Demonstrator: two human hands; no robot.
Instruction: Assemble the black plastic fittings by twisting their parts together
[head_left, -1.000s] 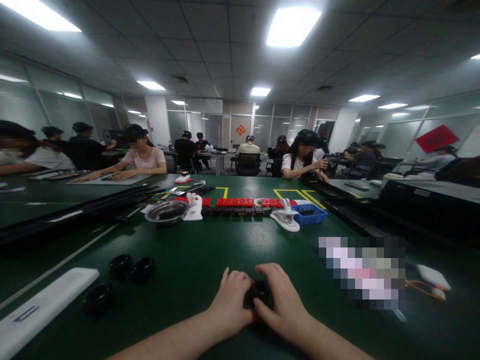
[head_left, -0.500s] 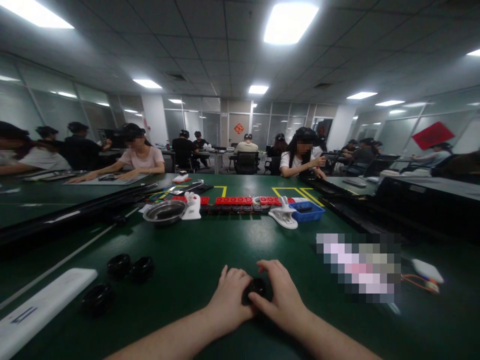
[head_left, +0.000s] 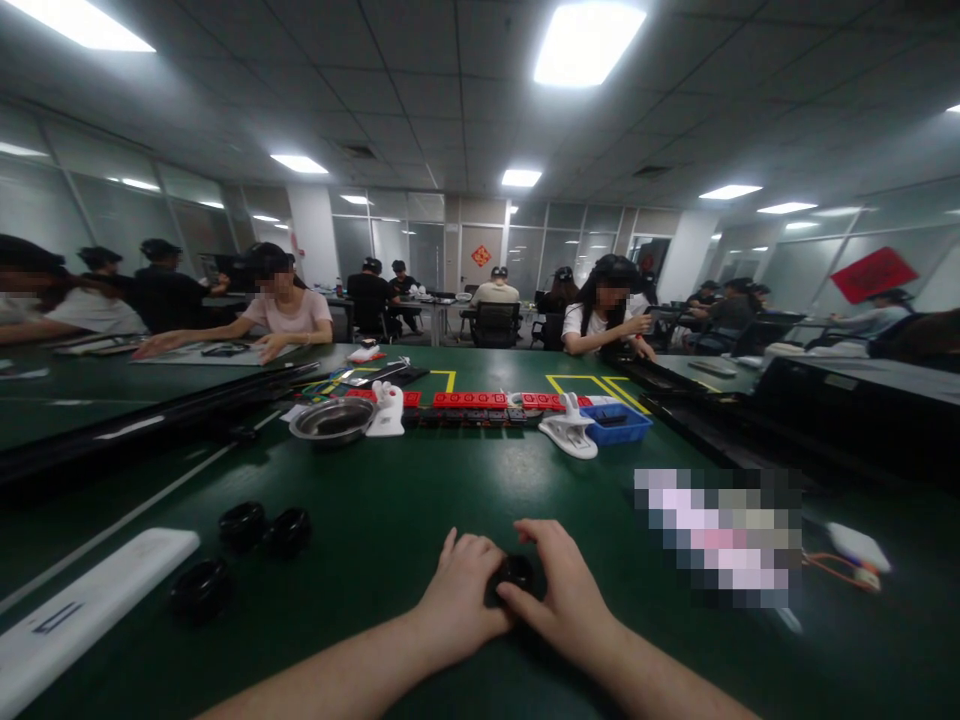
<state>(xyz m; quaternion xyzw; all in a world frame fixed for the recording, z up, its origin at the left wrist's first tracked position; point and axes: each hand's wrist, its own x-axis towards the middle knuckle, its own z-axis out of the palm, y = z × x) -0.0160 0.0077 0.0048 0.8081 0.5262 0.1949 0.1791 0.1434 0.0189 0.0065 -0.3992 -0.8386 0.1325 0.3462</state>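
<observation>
My left hand (head_left: 469, 580) and my right hand (head_left: 561, 578) meet near the front middle of the green table. Between them sits a glossy black ring-shaped piece (head_left: 517, 570), mostly covered by the fingers. The left fingers curl along its left and far side. On the right, my thumb lies across its near edge and the fingers arch past its far side. Three similar black ring-shaped pieces lie off to the left: one at the back (head_left: 241, 526), one beside it (head_left: 289, 530) and one nearer (head_left: 201, 590).
A long white bar (head_left: 112, 605) lies at left. Farther back are a metal bowl (head_left: 334, 422), white stands (head_left: 570, 432), a red strip (head_left: 471, 400) and a blue tray (head_left: 622, 430). Long black panels flank both sides. A white device (head_left: 857, 546) with an orange cable rests at right. Co-workers sit beyond.
The whole view has shifted slightly. Both hands stay around the black ring-shaped piece with almost no visible movement.
</observation>
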